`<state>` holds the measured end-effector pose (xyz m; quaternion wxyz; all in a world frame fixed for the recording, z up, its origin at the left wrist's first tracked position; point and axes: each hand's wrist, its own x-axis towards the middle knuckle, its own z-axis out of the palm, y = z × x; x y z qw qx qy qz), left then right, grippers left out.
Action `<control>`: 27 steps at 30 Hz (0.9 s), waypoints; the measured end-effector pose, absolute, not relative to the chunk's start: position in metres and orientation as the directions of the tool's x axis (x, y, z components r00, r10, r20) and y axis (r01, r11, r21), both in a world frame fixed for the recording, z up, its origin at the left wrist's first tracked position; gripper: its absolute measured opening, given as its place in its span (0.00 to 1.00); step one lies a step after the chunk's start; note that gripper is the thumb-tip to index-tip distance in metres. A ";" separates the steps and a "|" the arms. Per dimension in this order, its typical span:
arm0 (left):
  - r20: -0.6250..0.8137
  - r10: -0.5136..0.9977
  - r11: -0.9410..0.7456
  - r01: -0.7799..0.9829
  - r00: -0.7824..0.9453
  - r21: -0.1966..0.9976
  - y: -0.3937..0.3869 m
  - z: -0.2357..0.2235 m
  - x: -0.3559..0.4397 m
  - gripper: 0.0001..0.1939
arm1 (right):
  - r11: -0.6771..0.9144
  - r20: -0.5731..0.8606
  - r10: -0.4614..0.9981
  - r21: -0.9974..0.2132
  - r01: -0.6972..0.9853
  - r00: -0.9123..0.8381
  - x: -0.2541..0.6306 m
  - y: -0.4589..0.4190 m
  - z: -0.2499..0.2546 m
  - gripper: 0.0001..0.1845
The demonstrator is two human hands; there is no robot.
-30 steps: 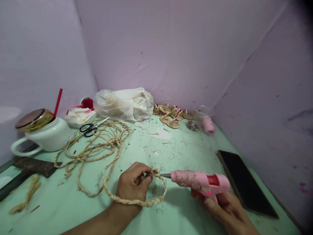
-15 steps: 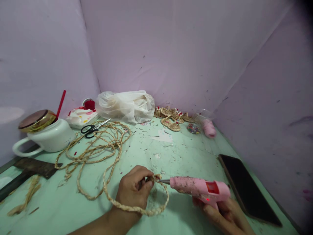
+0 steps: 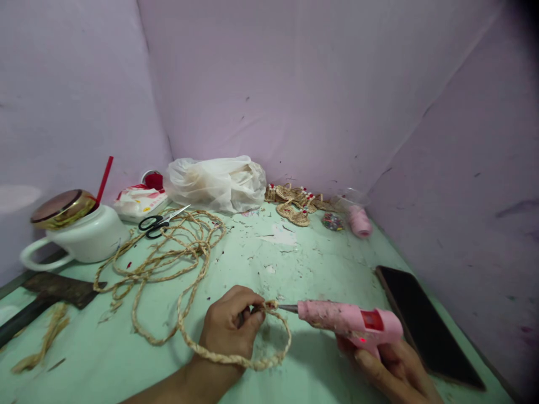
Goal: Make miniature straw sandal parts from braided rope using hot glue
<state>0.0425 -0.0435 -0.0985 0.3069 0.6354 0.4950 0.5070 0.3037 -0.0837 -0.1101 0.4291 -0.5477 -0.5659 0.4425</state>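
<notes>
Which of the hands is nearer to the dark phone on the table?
Right. The right hand, gripping the pink glue gun, is just left of the phone. The left hand, pinching the braided cord, is farther left, beyond the gun's nozzle.

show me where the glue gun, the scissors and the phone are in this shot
Glue gun (image 3: 339,318): head view, on the pink barrel.
Scissors (image 3: 173,215): head view, on the metal blades.
Phone (image 3: 429,327): head view, on the middle of its dark face.
</notes>
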 end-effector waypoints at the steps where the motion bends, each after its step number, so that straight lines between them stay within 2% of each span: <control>1: 0.341 0.940 -0.322 0.316 -0.006 0.892 -0.044 -0.099 0.043 0.07 | 0.017 0.010 0.999 -0.970 0.243 -0.033 0.305 -0.083 -0.110 0.10; 9: 0.323 0.946 -0.302 0.327 -0.012 0.896 -0.043 -0.097 0.043 0.07 | 0.080 0.067 0.996 -0.962 0.259 -0.057 0.300 -0.081 -0.102 0.09; 16: 0.405 0.912 -0.396 0.386 0.062 0.833 -0.045 -0.099 0.039 0.08 | 0.061 0.038 0.992 -0.979 0.194 -0.120 0.301 -0.079 -0.106 0.08; 23: 0.562 0.821 -0.545 0.437 0.103 0.715 -0.046 -0.093 0.034 0.10 | 0.132 0.098 0.985 -0.959 0.251 -0.142 0.295 -0.076 -0.092 0.08; 27: 0.623 0.771 -0.592 0.505 0.131 0.627 -0.043 -0.089 0.030 0.11 | 0.125 0.084 0.982 -0.960 0.251 -0.169 0.292 -0.077 -0.086 0.10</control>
